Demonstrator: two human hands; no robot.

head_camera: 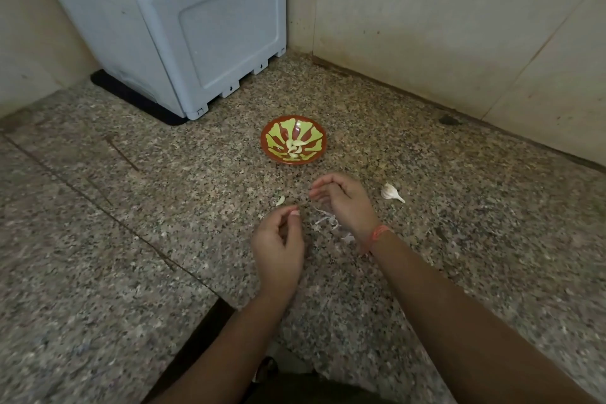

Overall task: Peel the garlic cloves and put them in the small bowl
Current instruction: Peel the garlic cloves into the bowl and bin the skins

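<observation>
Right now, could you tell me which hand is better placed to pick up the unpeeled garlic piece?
Probably the right hand: it is nearest the unpeeled garlic piece, while the left hand lies farther off, beyond the peel scraps.

Dim, flat indoor light with a warm cast lies over the speckled stone surface (164, 207), and no glare shows on it. The wall (459, 26) at 1 o'clock is the brightest area, with a pale patch burnt out at the 2 o'clock edge. Shadows are soft: a faint one beneath the right hand (344, 203), a darker band under the grey box (183, 26) at 11 o'clock. The centre is fairly sharp, though fingertips blur slightly. Straight lines bow and forearms stretch toward the edges.
</observation>
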